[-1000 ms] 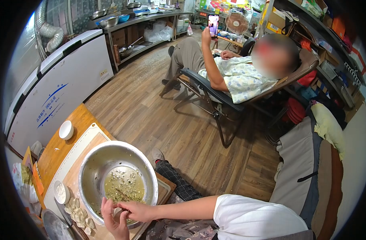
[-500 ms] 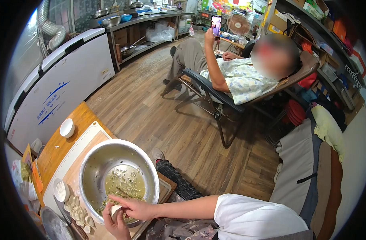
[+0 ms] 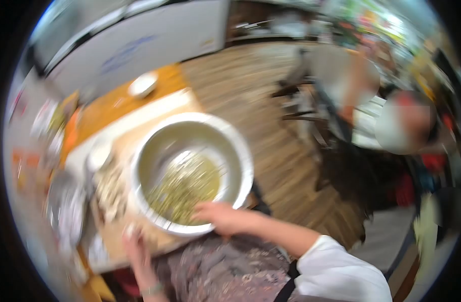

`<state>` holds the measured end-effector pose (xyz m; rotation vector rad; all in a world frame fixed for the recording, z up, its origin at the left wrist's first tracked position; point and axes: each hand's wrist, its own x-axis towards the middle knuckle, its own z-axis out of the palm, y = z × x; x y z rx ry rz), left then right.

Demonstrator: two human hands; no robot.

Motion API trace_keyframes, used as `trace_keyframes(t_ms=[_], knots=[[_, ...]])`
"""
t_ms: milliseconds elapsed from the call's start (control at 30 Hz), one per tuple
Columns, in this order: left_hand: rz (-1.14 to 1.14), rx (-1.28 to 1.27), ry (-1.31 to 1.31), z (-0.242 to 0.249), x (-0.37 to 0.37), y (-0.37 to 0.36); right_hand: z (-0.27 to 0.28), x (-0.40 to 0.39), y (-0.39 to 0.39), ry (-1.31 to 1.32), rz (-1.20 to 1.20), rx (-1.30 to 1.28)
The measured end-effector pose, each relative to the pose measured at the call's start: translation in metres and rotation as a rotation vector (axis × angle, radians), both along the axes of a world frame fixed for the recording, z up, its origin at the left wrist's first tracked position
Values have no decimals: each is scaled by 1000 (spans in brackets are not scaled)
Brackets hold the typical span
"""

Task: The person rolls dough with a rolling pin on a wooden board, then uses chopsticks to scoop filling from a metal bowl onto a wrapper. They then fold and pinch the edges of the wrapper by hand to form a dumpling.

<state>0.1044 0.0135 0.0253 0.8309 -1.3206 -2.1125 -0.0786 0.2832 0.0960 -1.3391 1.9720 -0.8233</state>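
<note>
Since much of the view is blurry, some small things are hard to make out. Far to the left, a shiny metal basin has something clear and crinkly in it. Next comes a small white bowl, and just below it is a bunch of pale dough pieces, all close together on the board. The board lies on the wooden worktop. The left hand is near the close edge of the board, just past the dough pieces. A pale bit shows at the tips of its fingers, but I cannot tell if they are clamped on it or apart. Up at the back of the worktop is a white cup, and behind it is a long white freezer.

In the middle, the big metal bowl sits on the board. Wet green filling lies in the bottom of it. The right hand reaches over the near rim of the bowl, with its fingers toward the green filling. I cannot tell if those fingers are together or holding something. Below is a flowery apron, then a white sleeve. Over to the right, another person leans back in a chair.
</note>
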Motion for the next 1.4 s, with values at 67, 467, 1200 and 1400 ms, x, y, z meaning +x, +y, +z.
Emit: trace_keyframes(t_ms=[67,467,1200,1400], knots=[[123,63,-193,0,6,11,10,-2,3,51,12,33],[223,-767,-447,-62,6,-49,22,-5,18,157,-43,-4],[-358,-1095,-205,-55,-87,-53,-8,-12,24,2,186,-131],[-134,-1453,-327,0,-85,-3,-3,-6,32,72,192,-216]])
